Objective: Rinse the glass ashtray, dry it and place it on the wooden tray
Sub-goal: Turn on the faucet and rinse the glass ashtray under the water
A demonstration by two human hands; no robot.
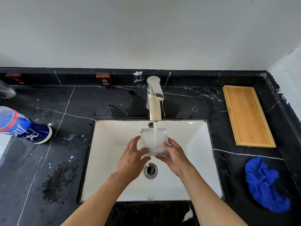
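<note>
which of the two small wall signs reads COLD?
The brown sign just left of the faucet, with a blue character above "COLD". The other sign, far left, is dim.

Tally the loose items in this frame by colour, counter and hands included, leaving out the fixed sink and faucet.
Clear: 1, glass ashtray, held by left hand and right hand
Blue: 2, cloth, can
Wood: 1, wooden tray
Brown: 1, COLD sign
Total: 5

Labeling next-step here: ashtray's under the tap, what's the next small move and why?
Probably tip the glass ashtray to drain it. Both hands, left and right, hold it under the running faucet, foaming full; the blue cloth and wooden tray wait to the right.
</note>
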